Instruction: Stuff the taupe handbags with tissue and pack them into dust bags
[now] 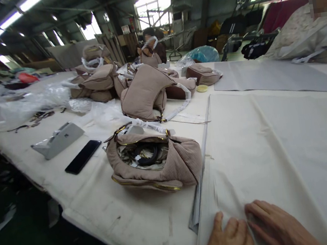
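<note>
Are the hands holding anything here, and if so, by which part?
Nothing is held. The left hand and right hand lie flat, fingers spread, on the near edge of the paper sheet.

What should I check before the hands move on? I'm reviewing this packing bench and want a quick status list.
1. Both hands flat on the paper: left hand and right hand rest on the top sheet - ok.
2. Hands empty: ok.
3. Open bag lies apart from the hands: ok.
4. Bag zipped: not ok, contents show.
5. Phone off the paper: ok.
6. How many sheets in the stack: cannot tell.
</note>
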The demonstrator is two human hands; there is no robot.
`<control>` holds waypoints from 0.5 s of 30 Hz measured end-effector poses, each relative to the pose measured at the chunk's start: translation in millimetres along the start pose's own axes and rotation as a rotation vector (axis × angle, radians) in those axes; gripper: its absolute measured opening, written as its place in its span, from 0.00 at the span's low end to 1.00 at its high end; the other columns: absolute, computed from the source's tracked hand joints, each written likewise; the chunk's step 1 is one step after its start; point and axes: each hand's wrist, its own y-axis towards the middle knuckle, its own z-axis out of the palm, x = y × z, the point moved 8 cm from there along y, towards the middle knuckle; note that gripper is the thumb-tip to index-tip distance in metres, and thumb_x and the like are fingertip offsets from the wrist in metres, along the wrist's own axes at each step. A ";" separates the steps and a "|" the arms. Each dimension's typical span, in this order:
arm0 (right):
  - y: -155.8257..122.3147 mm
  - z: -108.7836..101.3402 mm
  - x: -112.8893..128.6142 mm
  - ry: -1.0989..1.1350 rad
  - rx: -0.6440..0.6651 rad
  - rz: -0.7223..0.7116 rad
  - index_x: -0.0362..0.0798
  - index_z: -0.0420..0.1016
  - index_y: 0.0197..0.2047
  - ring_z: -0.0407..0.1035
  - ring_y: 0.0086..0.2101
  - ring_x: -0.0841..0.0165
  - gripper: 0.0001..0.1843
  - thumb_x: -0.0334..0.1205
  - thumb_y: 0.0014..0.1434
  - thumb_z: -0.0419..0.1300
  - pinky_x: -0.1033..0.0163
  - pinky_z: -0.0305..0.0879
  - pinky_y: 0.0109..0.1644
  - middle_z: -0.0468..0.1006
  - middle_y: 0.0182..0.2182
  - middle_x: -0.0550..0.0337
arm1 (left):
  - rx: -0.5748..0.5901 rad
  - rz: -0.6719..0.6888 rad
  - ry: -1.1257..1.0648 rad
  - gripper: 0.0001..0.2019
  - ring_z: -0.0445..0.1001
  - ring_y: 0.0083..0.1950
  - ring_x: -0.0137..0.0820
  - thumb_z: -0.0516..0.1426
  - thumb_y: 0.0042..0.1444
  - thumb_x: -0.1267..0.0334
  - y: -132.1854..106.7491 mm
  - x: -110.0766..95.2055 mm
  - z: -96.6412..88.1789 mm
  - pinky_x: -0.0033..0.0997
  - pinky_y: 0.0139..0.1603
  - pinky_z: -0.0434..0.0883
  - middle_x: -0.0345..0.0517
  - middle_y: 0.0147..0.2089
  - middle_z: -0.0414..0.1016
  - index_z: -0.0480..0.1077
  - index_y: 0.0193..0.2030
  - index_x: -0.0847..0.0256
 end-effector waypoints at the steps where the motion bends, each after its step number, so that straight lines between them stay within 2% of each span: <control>1: 4.8 2.5 -0.8 0.009 0.001 0.011 0.49 0.64 0.50 0.71 0.30 0.70 0.13 0.36 0.61 0.50 0.67 0.67 0.33 0.74 0.32 0.59 | -0.056 -0.003 0.028 0.11 0.70 0.41 0.36 0.55 0.59 0.58 -1.3 -7.8 4.3 0.46 0.45 0.67 0.48 0.42 0.75 0.69 0.41 0.65; 3: 17.7 8.5 3.1 -0.003 0.030 -0.009 0.47 0.58 0.59 0.72 0.27 0.71 0.24 0.31 0.59 0.47 0.68 0.67 0.30 0.75 0.32 0.60 | -0.070 0.004 -0.008 0.07 0.71 0.43 0.37 0.55 0.59 0.61 -3.6 -20.7 18.8 0.45 0.46 0.66 0.44 0.40 0.76 0.69 0.40 0.62; 6: 38.1 21.6 14.9 -0.074 0.163 -0.091 0.49 0.62 0.57 0.70 0.21 0.69 0.29 0.25 0.51 0.47 0.65 0.62 0.23 0.73 0.26 0.63 | -0.006 0.034 -0.193 0.09 0.72 0.39 0.36 0.56 0.57 0.57 -4.9 -31.9 40.8 0.43 0.45 0.66 0.39 0.33 0.77 0.70 0.37 0.60; 8: 46.9 31.2 19.2 -0.103 0.275 -0.121 0.50 0.65 0.53 0.70 0.19 0.67 0.27 0.25 0.50 0.48 0.63 0.55 0.20 0.74 0.26 0.63 | 0.002 0.048 -0.268 0.10 0.71 0.36 0.34 0.56 0.56 0.56 -4.7 -33.6 46.2 0.43 0.46 0.66 0.39 0.30 0.76 0.69 0.35 0.61; 12: 52.3 44.6 19.3 -0.127 0.401 -0.148 0.51 0.67 0.43 0.68 0.16 0.65 0.17 0.27 0.52 0.50 0.61 0.39 0.18 0.73 0.24 0.64 | 0.050 0.063 -0.266 0.09 0.72 0.37 0.34 0.55 0.57 0.58 -4.7 -32.4 49.2 0.43 0.47 0.66 0.40 0.34 0.77 0.69 0.38 0.62; 15: 51.9 48.3 15.3 -0.105 0.424 -0.129 0.52 0.66 0.39 0.68 0.16 0.66 0.10 0.29 0.55 0.51 0.61 0.37 0.19 0.73 0.24 0.64 | 0.134 0.083 -0.313 0.09 0.74 0.40 0.35 0.54 0.59 0.58 -7.8 -33.3 54.0 0.41 0.46 0.65 0.43 0.39 0.78 0.69 0.40 0.62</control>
